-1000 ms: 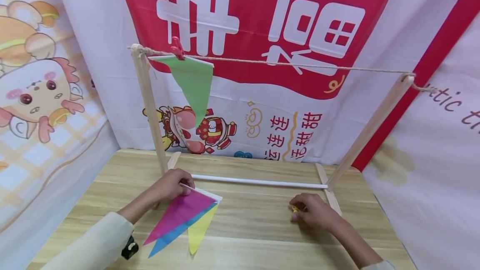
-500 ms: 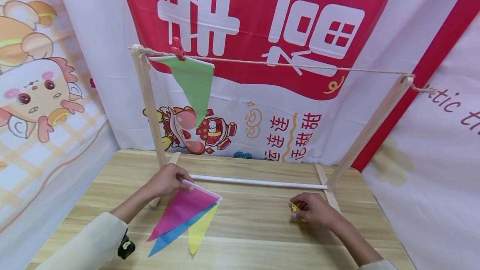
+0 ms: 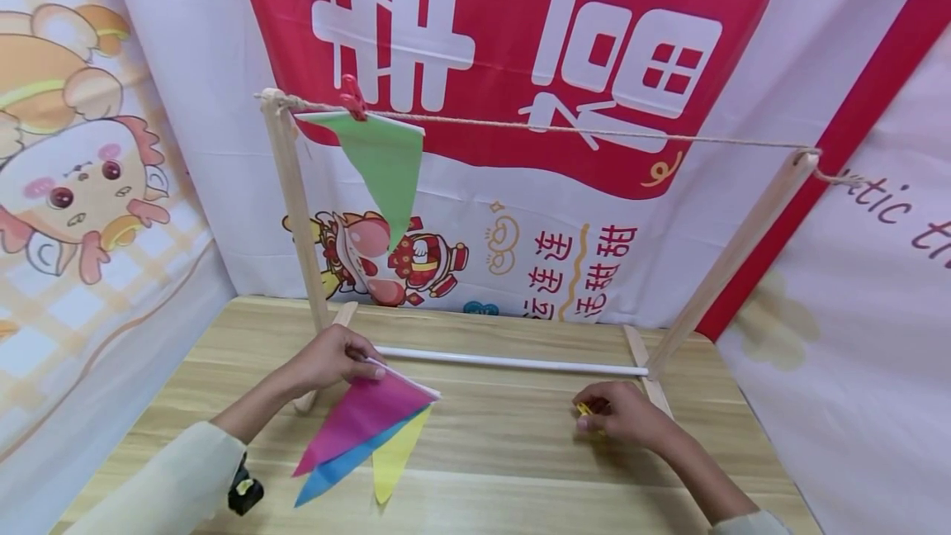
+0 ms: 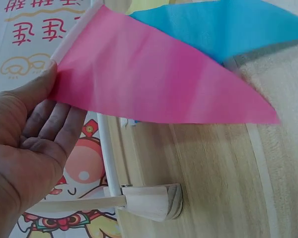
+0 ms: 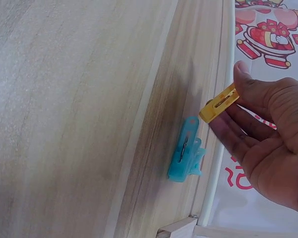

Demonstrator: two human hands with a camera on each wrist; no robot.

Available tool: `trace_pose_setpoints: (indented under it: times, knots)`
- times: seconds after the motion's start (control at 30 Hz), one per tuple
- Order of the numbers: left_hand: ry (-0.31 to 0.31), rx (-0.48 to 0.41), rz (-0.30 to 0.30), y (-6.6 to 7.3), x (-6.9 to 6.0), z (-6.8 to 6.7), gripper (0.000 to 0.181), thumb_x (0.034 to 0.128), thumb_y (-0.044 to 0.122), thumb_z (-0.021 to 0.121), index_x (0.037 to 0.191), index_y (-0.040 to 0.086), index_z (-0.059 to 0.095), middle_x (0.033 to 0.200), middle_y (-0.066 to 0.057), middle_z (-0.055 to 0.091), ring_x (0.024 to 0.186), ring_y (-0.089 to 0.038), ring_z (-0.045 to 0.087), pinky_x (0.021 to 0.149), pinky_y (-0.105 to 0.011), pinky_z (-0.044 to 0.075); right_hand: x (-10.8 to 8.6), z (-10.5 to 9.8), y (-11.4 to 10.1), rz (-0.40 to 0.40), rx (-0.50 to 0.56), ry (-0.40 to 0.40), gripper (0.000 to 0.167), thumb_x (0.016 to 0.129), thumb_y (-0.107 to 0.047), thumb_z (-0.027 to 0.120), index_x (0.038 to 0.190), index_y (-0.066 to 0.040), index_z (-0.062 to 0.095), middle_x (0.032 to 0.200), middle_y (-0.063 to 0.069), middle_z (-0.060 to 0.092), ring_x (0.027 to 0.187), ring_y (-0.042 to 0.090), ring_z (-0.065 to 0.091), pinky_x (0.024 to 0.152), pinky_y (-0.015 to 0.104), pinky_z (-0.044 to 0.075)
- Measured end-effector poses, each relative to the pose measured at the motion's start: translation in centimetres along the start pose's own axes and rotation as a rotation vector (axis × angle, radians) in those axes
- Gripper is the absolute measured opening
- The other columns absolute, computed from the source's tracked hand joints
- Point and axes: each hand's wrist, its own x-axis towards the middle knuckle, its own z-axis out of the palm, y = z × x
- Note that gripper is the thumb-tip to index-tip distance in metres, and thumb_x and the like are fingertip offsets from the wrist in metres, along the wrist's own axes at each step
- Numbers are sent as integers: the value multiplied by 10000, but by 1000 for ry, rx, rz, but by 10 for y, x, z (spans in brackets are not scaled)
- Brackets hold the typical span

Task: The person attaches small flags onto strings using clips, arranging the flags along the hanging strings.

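Above the tabletop (image 3: 505,444), a magenta pennant (image 4: 149,74) is being pinched at its white edge (image 4: 78,30) by the fingers of the left hand (image 3: 338,356). Near a turquoise clothespin (image 5: 181,152), a yellow clothespin (image 5: 218,103) is being gripped by the fingers of the right hand (image 3: 622,417).

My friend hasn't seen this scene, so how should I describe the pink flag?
Start at the wooden frame with string across its top. Near the foot of its left post, the left grip pinches the pink flag by a corner. It alone is pink: the blue flag and yellow flag show beside it, and the green flag hangs from the string.
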Motion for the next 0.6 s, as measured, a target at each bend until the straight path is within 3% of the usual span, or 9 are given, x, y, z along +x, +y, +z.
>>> trace_pose_setpoints:
  times: [0.2, 0.6]
  knots:
    - [-10, 5, 17, 7, -3, 1, 125, 995, 166, 889, 1068, 64, 889, 966, -79, 864, 847, -178, 753, 694, -303, 672, 1, -2, -1, 7, 49, -15, 268, 976, -133, 885, 1193, 6, 813, 1018, 45, 832, 939, -2, 699, 838, 279, 654]
    - [-7, 7, 17, 27, -3, 6, 148, 1016, 173, 868, 1112, 61, 886, 1009, -81, 876, 913, -185, 817, 777, -338, 717, 5, -9, -5, -23, 83, 0, 320, 997, -68, 850, 1247, 114, 771, 993, 74, 837, 901, -16, 705, 796, 237, 646]
